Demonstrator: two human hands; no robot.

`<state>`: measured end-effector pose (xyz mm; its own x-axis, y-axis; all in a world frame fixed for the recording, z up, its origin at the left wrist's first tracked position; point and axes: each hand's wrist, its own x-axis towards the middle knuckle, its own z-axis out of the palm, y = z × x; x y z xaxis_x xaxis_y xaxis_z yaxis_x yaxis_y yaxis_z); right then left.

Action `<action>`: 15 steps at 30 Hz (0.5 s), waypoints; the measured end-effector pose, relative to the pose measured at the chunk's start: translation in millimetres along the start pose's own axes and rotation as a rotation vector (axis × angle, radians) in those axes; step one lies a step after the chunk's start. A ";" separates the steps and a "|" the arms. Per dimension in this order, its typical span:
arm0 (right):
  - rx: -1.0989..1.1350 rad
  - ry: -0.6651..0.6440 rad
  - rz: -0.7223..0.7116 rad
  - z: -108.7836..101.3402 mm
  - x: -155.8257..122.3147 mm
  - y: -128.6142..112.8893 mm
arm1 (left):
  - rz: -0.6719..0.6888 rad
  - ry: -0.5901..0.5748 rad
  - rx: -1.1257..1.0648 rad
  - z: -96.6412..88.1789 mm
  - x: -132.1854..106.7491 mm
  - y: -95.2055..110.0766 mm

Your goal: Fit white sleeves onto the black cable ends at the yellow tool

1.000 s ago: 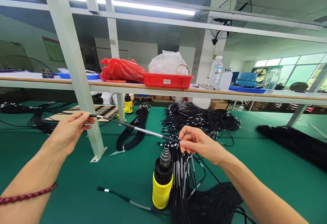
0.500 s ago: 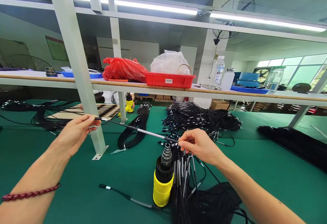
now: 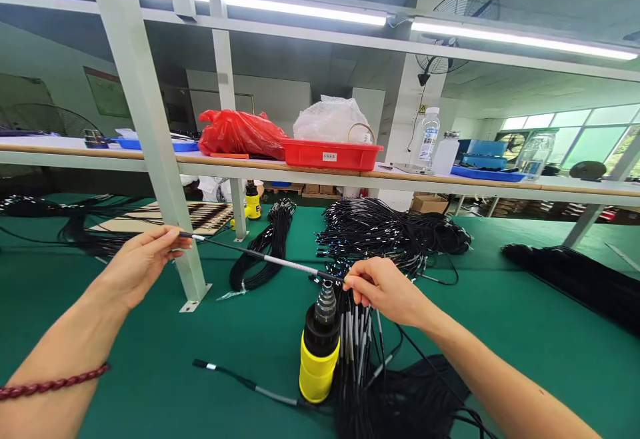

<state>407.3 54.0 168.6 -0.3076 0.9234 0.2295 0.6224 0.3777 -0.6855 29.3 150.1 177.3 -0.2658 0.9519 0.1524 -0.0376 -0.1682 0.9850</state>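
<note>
Stretched between my two hands is a black cable (image 3: 240,247) with a grey ribbed sleeve (image 3: 285,262) along its middle. My left hand (image 3: 153,259) pinches its connector end beside a white label. Farther along, my right hand (image 3: 380,289) grips the cable between thumb and fingers. Just under the cable near my right hand, the metal nozzle of a yellow heat gun (image 3: 319,365) points upward; I cannot tell whether they touch. To the gun's right lies a thick bundle of sleeved cables (image 3: 357,345). Another cable (image 3: 270,393) rests on the green table at the gun's left.
A white post (image 3: 165,172) rises near my left hand. Behind lie a coiled cable bundle (image 3: 265,252) and a large cable pile (image 3: 390,225). Overhead, a shelf (image 3: 310,177) carries a red tray (image 3: 333,157) and bottles. More black cables (image 3: 575,285) lie at right.
Both hands have shifted slightly left with the cable, which stays stretched. The portion above the heat gun nozzle has slid left a little. The view has also moved slightly.
</note>
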 end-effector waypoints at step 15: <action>0.197 0.018 0.054 1.6 -4.6 6.6 | 0.109 0.039 0.028 6.5 -7.4 3.2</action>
<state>411.6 52.2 161.9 -0.2633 0.9437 0.2001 0.4845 0.3087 -0.8185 37.4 144.2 179.8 -0.3038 0.9177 0.2560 0.0208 -0.2623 0.9648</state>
